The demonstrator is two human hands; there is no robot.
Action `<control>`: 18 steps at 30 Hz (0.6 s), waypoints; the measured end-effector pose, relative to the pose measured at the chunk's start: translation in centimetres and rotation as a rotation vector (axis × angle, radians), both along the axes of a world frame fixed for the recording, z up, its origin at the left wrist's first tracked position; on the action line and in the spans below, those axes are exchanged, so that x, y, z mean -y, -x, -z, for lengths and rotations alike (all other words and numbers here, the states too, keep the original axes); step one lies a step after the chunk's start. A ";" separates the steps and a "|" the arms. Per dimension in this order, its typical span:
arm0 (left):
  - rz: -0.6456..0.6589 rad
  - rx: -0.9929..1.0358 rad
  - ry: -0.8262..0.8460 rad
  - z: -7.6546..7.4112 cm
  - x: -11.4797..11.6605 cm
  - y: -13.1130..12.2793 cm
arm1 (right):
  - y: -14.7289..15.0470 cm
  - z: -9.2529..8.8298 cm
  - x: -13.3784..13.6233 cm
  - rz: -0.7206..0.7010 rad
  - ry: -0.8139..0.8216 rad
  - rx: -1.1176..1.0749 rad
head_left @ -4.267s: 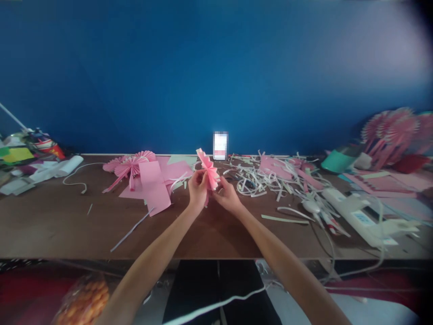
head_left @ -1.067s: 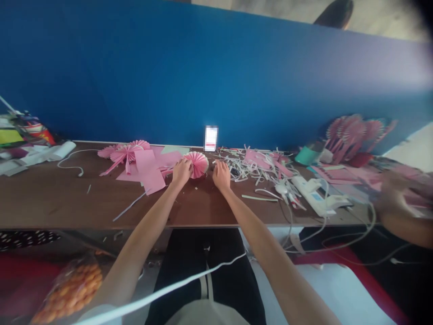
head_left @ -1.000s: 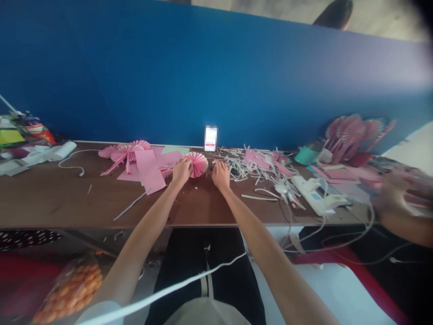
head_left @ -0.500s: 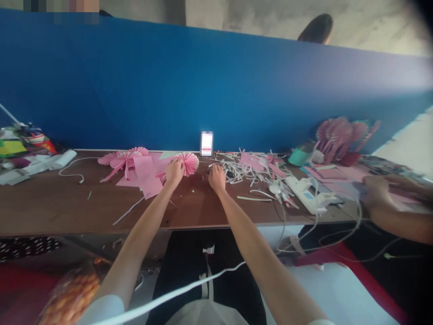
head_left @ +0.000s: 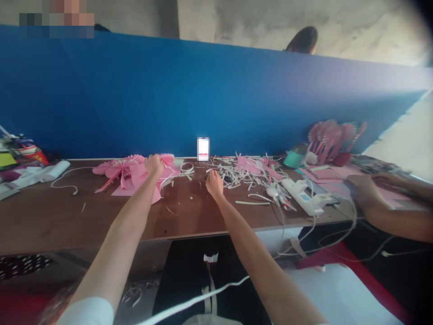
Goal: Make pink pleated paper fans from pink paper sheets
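My left hand [head_left: 154, 166] is closed on a pink pleated paper fan [head_left: 168, 159], which shows tilted at the right of the fingers. Below it lie pink paper sheets [head_left: 135, 183] and other pink folded fans [head_left: 125, 164] at the left. My right hand [head_left: 214, 183] is held low over the table, fingers curled together. Whatever it holds, if anything, is hidden by the fingers. Just right of it spreads a heap of white paper strips [head_left: 233, 174] with pink scraps [head_left: 252, 164] among them.
A phone [head_left: 203, 149] stands against the blue partition [head_left: 169, 99]. At the right are a white power strip [head_left: 301, 194] with cables, a green container [head_left: 294, 156] and upright pink fans [head_left: 331, 135]. Another person's arm [head_left: 375, 203] rests at the far right. White rolls [head_left: 50, 174] lie left.
My left hand has moved left with the pink paper fan, over the pink sheets, uncovering white strips behind. The fan has tilted. My right hand stays by the strip heap.
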State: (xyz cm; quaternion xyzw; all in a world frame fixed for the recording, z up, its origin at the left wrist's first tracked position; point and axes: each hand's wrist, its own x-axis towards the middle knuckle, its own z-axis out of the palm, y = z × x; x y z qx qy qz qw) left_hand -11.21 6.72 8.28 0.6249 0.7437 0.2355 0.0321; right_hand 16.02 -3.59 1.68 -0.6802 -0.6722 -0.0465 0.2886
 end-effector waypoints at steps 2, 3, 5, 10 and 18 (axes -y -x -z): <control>-0.101 -0.020 0.033 0.7 -0.1 -0.2 | 0.0 0.0 0.1 0.013 0.016 0.012; -0.124 -0.025 0.047 1.2 0.0 -0.1 | 0.0 0.0 0.1 0.022 0.022 0.017; -0.164 -0.047 0.057 2.2 0.3 0.2 | 0.0 0.0 0.0 0.042 0.035 0.023; -0.210 -0.087 0.038 2.9 0.7 1.3 | 0.1 0.1 -0.5 0.095 0.092 0.011; -0.158 -0.109 -0.087 0.4 -0.4 0.5 | 0.3 -0.3 -0.3 0.168 0.204 0.020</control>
